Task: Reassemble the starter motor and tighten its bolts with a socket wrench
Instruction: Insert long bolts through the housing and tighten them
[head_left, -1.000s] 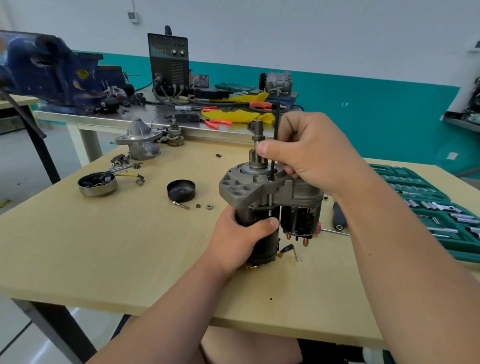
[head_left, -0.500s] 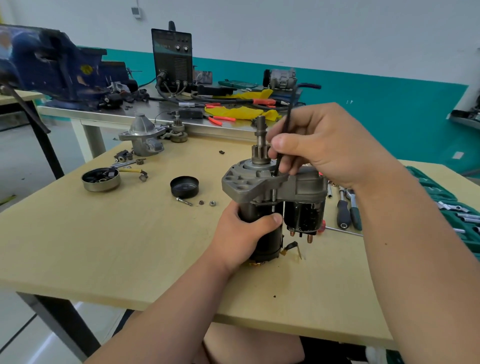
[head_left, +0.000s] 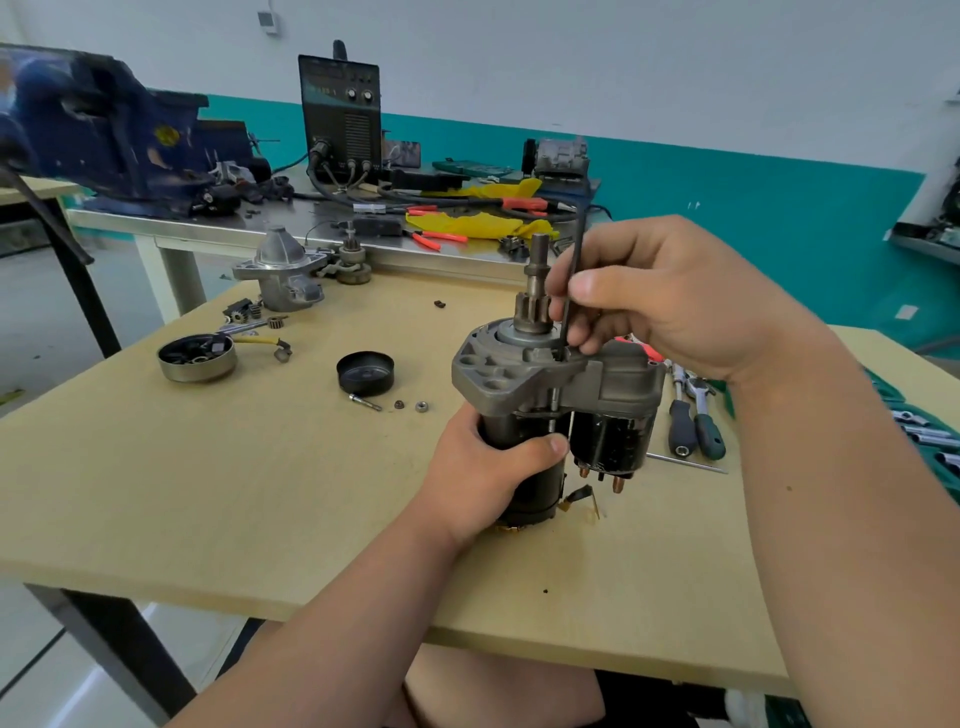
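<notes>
At mid tabletop (head_left: 208, 493), gripping the motor (head_left: 519, 374) with left hand (head_left: 488, 473), turning the pinched hex key (head_left: 571, 280) further with right hand (head_left: 675, 301), still seating its bolt (head_left: 554, 402).

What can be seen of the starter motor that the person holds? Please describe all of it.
The starter motor stands upright, its lower end seemingly on the wooden table. On top is a grey cast-metal housing with holes; a toothed pinion shaft sticks up from it. Below are a black cylindrical body and, beside it, a smaller black solenoid with copper terminals. The left hand grips the body; the right hand pinches a thin dark tool set into the housing.
</notes>
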